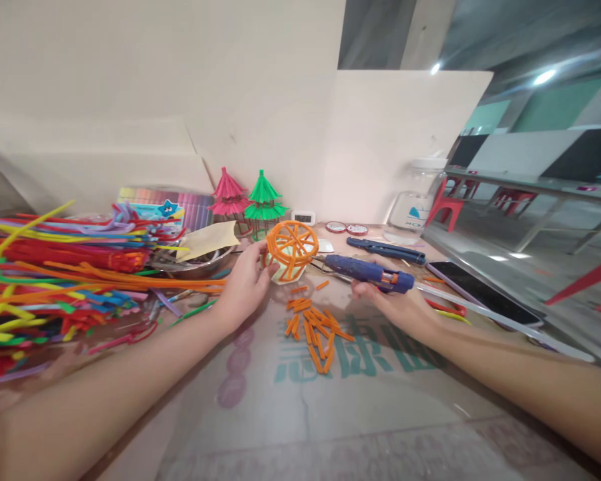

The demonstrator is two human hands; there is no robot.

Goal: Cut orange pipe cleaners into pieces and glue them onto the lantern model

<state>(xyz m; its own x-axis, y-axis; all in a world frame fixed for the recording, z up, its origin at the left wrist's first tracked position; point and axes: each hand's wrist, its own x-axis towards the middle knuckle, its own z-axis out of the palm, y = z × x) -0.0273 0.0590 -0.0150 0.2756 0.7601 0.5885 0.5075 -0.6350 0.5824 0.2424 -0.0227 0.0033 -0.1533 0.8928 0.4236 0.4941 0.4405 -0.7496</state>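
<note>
An orange spoked wheel frame (294, 243) made of pipe cleaners is held at its left side by my left hand (250, 277), fingers closed on it. My right hand (380, 290) is wrapped round a blue glue gun (363, 270), whose tip points left at the wheel's lower right side. A long white glue stick (481, 310) runs back from the gun. Below the wheel, several short orange pieces (320, 331) lie in a loose heap on the table (260, 427).
Colourful pipe cleaners (55, 280) crowd the left, beside a metal bowl (200, 264). Pink (226, 194) and green (264, 200) tree-like models stand behind the wheel. A blue cutter (385, 250), clear bottle (413, 204) and phone (483, 290) are at the right.
</note>
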